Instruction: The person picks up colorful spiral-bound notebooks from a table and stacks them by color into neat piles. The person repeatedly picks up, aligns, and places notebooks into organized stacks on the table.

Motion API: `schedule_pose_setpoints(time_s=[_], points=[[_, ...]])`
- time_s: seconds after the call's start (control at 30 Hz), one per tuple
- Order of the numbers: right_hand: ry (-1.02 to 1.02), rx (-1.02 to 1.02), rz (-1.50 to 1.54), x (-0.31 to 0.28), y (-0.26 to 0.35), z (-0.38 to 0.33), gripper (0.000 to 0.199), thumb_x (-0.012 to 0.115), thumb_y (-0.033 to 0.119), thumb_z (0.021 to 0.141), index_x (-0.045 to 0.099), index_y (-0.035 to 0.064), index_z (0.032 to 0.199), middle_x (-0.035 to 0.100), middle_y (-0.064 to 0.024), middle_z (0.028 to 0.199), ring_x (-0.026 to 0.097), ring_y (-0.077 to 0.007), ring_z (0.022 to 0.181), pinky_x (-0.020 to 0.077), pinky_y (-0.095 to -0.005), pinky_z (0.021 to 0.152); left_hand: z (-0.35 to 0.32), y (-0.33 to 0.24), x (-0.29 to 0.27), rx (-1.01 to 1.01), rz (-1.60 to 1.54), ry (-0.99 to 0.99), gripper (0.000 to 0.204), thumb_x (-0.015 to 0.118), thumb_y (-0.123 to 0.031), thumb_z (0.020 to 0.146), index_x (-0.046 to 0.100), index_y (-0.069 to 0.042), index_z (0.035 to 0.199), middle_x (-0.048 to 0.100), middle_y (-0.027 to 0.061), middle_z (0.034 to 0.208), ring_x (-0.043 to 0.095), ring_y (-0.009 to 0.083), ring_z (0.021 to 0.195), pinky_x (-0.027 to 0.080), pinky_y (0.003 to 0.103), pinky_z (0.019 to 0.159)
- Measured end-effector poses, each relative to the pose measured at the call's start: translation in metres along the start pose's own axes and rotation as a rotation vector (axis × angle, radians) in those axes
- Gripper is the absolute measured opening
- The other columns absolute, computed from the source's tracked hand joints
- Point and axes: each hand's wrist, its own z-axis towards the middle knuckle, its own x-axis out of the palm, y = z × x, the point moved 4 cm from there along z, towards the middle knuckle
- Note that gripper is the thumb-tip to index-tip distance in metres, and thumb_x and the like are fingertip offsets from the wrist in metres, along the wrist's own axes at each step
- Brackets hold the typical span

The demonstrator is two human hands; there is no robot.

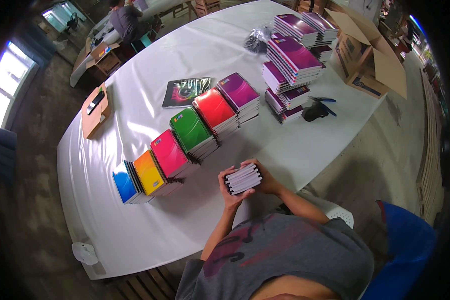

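Between my two hands, near the front of the table, is a small stack of spiral notebooks (243, 179), with its white page edges facing up and black binding showing along the ends. My left hand (228, 194) grips its left side, and my right hand (266, 181) is wrapped round its right side. Beyond them runs a diagonal row of notebook stacks: blue (124, 183), yellow (149, 171), pink (169, 153), green (190, 129), red (215, 108) and purple (238, 91). The covers of the held notebooks are hidden.
Taller purple notebook piles (296, 54) stand at the far right beside an open carton (357, 52). Blue-handled pliers (325, 99) and a dark object (315, 111) lie near them. A black shiny packet (186, 92) and a cardboard piece with a phone (96, 111) lie farther left. Another person (126, 22) sits beyond.
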Motion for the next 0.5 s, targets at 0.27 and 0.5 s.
schedule_pose_setpoints(time_s=[0.27, 0.5], points=[[-0.086, -0.050, -0.127, 0.003, -0.027, -0.003, 0.062, 0.080, 0.012, 0.057, 0.048, 0.0057, 0.110, 0.058, -0.0072, 0.099, 0.058, -0.0185, 0.093, 0.0461, -0.0319, 0.083, -0.005, 0.021, -0.006, -0.023, 0.033, -0.015, 0.088, 0.091, -0.028, 0.042, 0.041, -0.006, 0.111, 0.053, 0.0097, 0.102, 0.053, 0.0211, 0.100, 0.042, 0.034, 0.089], [-0.067, 0.007, -0.189, 0.010, -0.013, -0.003, 0.056, 0.080, 0.009, 0.056, 0.051, 0.0048, 0.103, 0.062, -0.0077, 0.095, 0.060, -0.0163, 0.089, 0.0475, -0.0308, 0.081, -0.009, 0.018, -0.020, -0.017, 0.078, -0.040, 0.075, 0.089, -0.024, 0.047, 0.047, -0.004, 0.105, 0.058, 0.0090, 0.096, 0.058, 0.0181, 0.087, 0.047, 0.030, 0.081]])
